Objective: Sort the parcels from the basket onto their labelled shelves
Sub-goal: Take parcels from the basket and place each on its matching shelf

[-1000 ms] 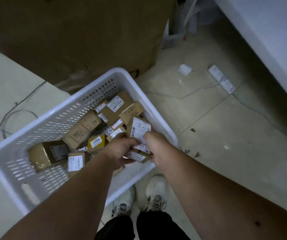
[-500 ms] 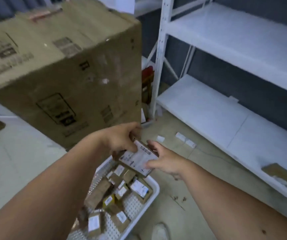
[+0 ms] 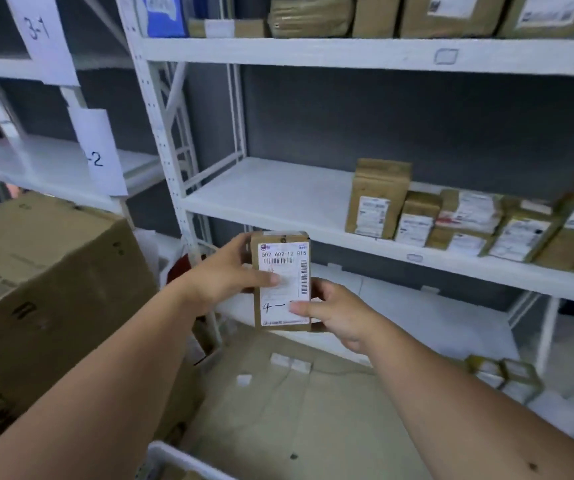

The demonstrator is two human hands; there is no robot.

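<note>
A small brown parcel (image 3: 281,247) with a white shipping label stands upright in front of me, held by both hands. Handwriting on the label starts "4-"; my right thumb covers the rest. My left hand (image 3: 225,277) grips its left side, thumb across the label. My right hand (image 3: 335,315) holds the lower right corner. Behind the parcel is a white shelf (image 3: 268,199) with a row of parcels (image 3: 465,220) at its right. Only the rim of the white basket (image 3: 171,457) shows at the bottom edge.
A big cardboard box (image 3: 46,282) stands at my left. Paper signs "3-1" (image 3: 38,27) and one ending "-2" (image 3: 95,159) hang on the left rack. The top shelf (image 3: 347,53) carries more parcels. Two parcels (image 3: 501,375) lie on the lowest shelf; paper scraps litter the floor.
Both hands lifted the parcel out of the basket and turned it upright at chest height. My view rose from the basket and floor to the shelves.
</note>
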